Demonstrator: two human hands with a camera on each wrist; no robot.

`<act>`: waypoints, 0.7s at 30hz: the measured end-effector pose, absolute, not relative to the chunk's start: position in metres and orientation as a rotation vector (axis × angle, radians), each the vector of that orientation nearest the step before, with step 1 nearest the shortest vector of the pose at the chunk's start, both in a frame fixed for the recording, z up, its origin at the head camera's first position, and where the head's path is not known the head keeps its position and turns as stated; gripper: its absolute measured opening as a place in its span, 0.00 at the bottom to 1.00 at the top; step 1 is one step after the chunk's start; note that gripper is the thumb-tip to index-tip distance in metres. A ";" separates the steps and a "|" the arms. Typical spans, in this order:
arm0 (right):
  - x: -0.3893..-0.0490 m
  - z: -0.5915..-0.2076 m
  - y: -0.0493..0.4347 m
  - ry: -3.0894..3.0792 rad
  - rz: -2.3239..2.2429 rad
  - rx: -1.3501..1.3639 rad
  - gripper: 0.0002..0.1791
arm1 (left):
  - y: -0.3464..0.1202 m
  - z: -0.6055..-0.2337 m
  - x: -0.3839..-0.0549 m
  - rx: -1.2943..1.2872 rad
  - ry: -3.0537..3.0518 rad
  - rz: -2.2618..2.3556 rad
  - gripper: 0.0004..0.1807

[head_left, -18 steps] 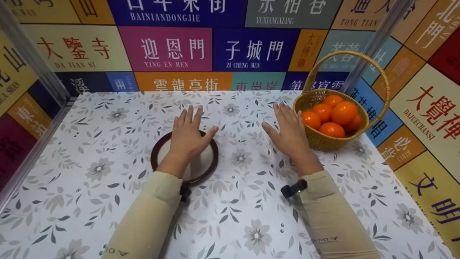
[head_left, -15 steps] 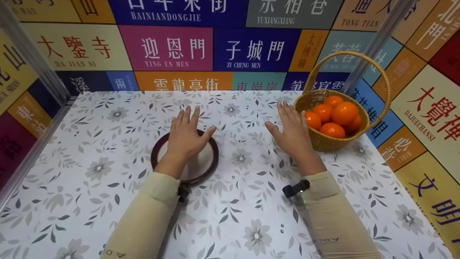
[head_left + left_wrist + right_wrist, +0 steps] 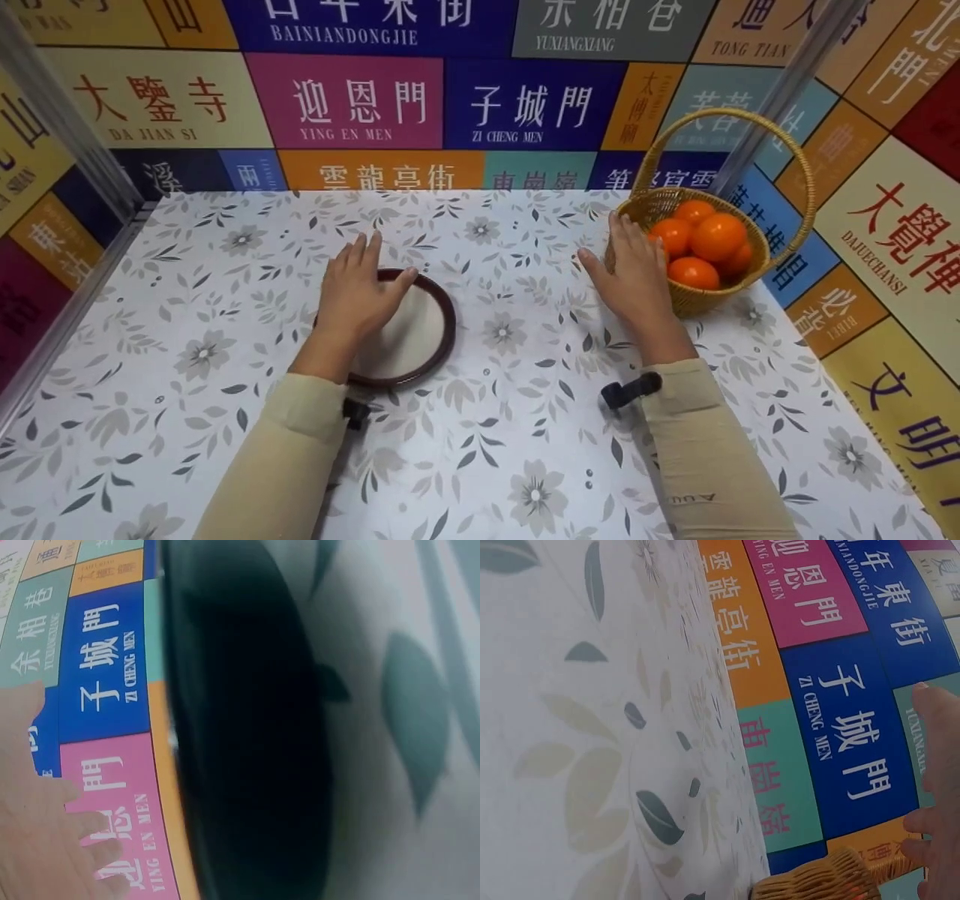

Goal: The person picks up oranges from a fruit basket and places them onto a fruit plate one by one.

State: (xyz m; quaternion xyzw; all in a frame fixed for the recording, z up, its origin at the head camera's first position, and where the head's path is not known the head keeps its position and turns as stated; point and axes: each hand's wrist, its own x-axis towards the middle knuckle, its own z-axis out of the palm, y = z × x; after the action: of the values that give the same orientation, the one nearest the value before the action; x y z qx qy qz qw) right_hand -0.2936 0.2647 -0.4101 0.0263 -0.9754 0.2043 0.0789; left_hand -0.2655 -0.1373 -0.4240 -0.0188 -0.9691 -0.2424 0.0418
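My left hand [image 3: 355, 292] is over the left side of a round plate [image 3: 409, 334] with a dark brown rim and a pale middle. Its fingers are extended and it holds nothing. In the left wrist view the plate's dark edge [image 3: 255, 735] fills the centre, with the left hand [image 3: 45, 817] at the lower left. The right hand [image 3: 634, 274], fingers also extended, is at the left side of a wicker basket [image 3: 690, 300] and covers part of it. Whether it touches the basket I cannot tell. Several oranges [image 3: 718, 236] lie in the basket, one partly behind the right hand.
A tall arched handle [image 3: 806, 172] rises over the basket. White cloth with a grey leaf and flower pattern [image 3: 502, 420] covers the table. Walls with coloured Chinese lettering panels [image 3: 536, 105] stand behind and at both sides. Metal posts [image 3: 772, 90] mark the back corners.
The left hand has shifted left, uncovering more of the plate. My right hand has moved right and now overlaps the basket's left side. Plate and basket stay in place.
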 end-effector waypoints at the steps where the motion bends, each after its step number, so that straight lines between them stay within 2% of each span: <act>1: -0.294 -0.411 0.267 -2.914 0.620 0.073 0.53 | -0.140 -0.425 -0.265 -0.044 -2.973 -0.756 0.52; 11: -0.295 -0.415 0.279 -2.858 0.686 0.001 0.57 | -0.163 -0.432 -0.258 0.086 -3.015 -0.845 0.51; 21: -0.297 -0.422 0.284 -2.817 0.660 -0.180 0.53 | -0.169 -0.437 -0.257 0.238 -3.025 -0.924 0.43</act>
State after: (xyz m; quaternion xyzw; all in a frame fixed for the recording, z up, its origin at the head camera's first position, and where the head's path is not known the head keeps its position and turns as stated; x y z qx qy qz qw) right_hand -0.2972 0.2843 -0.4217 -0.0617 -0.9646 0.2261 0.1212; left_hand -0.2574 -0.1690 -0.4368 0.0750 -0.9535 -0.2914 -0.0154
